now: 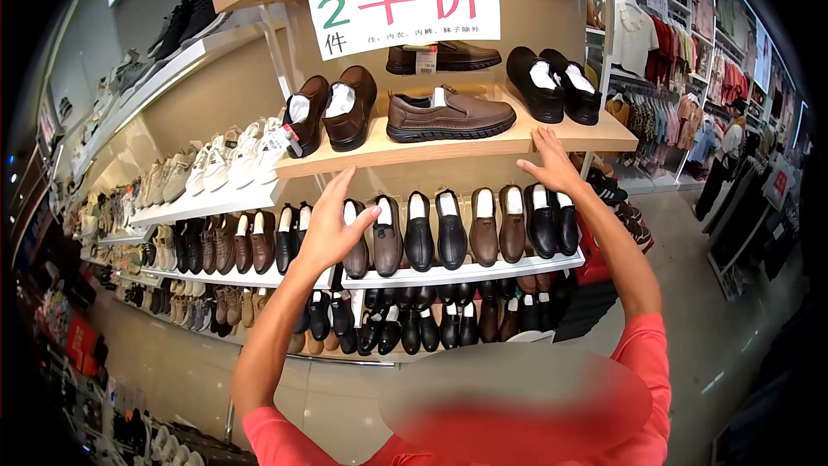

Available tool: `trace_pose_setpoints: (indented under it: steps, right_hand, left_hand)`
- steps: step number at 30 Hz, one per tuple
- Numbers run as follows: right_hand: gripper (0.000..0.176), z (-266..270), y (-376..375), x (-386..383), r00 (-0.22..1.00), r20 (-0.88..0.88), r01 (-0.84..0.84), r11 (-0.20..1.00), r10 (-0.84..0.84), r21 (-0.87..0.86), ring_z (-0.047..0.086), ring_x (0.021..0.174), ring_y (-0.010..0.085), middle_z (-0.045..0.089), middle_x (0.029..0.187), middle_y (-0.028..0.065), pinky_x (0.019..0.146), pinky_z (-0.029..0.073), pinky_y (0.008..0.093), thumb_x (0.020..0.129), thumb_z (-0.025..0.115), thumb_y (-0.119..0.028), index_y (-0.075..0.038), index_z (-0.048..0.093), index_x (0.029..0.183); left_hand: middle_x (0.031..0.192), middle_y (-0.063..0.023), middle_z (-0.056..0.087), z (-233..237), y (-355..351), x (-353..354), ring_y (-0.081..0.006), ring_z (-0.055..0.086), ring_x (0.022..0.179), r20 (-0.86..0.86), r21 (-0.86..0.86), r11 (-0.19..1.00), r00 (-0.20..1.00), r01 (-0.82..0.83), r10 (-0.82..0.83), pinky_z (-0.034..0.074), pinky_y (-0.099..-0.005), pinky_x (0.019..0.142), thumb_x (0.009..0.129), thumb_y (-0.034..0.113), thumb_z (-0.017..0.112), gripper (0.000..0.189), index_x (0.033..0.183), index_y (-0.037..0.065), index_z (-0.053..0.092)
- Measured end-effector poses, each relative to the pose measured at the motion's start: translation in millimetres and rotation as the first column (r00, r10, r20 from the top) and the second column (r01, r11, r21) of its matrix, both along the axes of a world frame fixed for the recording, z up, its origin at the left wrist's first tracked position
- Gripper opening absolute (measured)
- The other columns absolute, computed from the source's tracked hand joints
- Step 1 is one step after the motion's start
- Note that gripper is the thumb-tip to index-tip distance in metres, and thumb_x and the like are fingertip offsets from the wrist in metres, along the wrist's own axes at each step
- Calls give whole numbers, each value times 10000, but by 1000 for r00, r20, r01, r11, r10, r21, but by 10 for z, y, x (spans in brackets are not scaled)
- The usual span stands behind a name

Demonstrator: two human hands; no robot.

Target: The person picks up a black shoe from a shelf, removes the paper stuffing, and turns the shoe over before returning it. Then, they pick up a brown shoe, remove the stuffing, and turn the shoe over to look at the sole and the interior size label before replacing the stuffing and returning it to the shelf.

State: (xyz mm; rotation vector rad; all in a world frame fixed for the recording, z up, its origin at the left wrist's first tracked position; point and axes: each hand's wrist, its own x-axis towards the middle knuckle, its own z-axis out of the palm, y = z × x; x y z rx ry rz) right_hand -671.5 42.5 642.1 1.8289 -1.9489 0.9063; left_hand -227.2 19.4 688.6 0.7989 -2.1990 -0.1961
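My left hand (330, 231) is raised with thumb and fingers apart, holding nothing. It overlaps a grey-brown loafer (386, 246) on the white lower shelf (466, 273). My right hand (554, 168) is open too, its fingertips right at the front edge of the wooden shelf (448, 149). Just behind those fingertips stand black shoes (536, 91) stuffed with white paper. A brown slip-on shoe (448, 115) lies sideways mid-shelf, and a pair of dark brown loafers (351, 110) stands at its left. Black loafers (419, 231) line the shelf between my hands.
A sale sign (401, 0) hangs from the upper shelf. White sneakers (237, 160) fill the shelf to the left. More black shoes (423, 328) stand on the bottom level. Clothes racks (668, 43) and a person (729, 151) are off to the right, across the tiled floor (677, 293).
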Motion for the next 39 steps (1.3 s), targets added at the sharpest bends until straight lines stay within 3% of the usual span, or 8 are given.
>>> trace_pose_setpoints:
  steps: [1,5,9,13,19,21,25,39]
  right_hand:
    - [866,-67,-27,-32,986,-146,82,997,-83,-13,260,1402,381,349,1443,288,1152,211,446,828,661,-461,87,318,1404]
    - [925,27,-24,307,920,-241,304,951,-309,-61,367,1322,364,424,1374,247,1126,269,432,764,692,-525,96,355,1361]
    - [966,51,29,367,890,-299,346,937,-343,-44,319,1347,359,396,1389,239,1113,213,574,733,696,-563,75,339,1366]
    - [947,-11,51,268,879,-360,309,948,-314,-73,331,1338,362,405,1373,241,1113,219,568,725,692,-583,48,354,1346]
    - [949,221,-22,268,923,-287,273,962,-254,24,402,1270,418,408,1365,269,1115,265,499,750,671,-604,39,348,1370]
    - [961,360,-72,243,997,61,52,998,-55,44,394,1290,418,384,1403,268,1107,307,451,765,665,-595,20,314,1414]
    - [1004,539,-419,11,978,34,-204,979,205,-22,362,1347,352,345,1468,220,1109,326,398,749,693,-577,7,273,1449]
    - [938,537,-738,-22,939,259,-248,967,226,57,491,1246,333,469,1374,196,1020,403,399,700,711,-613,-77,397,1403]
  left_hand:
    - [1351,-260,486,-119,-192,-73,-378,456,1277,12,27,999,999,-36,35,354,-405,1072,841,311,699,717,1374,-61,396]
    - [1323,-272,512,-174,-772,-391,-373,477,1262,-51,97,992,995,-84,90,366,-400,1064,837,338,704,707,1347,-73,438]
    - [1390,-278,445,-115,-1293,-777,-347,453,1298,-196,151,989,980,-7,37,369,-386,1063,802,396,737,841,1395,-71,368]
    - [1416,-289,408,147,-1430,-1078,-357,436,1311,-172,169,984,982,-49,79,355,-382,1073,771,516,736,1031,1467,-45,222]
    - [1384,-288,446,134,-1680,-1323,-360,449,1298,-107,170,985,994,16,2,333,-369,1078,806,605,632,1042,1482,-32,159]
    - [1383,-265,455,71,-1695,-1360,-349,452,1295,-30,86,995,998,-58,61,321,-357,1081,829,580,618,1009,1478,-24,134]
    - [1398,-229,440,27,-1800,-1354,-320,443,1301,-105,146,988,994,49,-34,332,-368,1069,802,564,652,949,1438,-6,237]
    - [1318,-238,462,72,-1839,-1338,-248,444,1245,-247,274,929,952,248,-181,325,-333,1070,790,337,783,949,1386,-89,180]
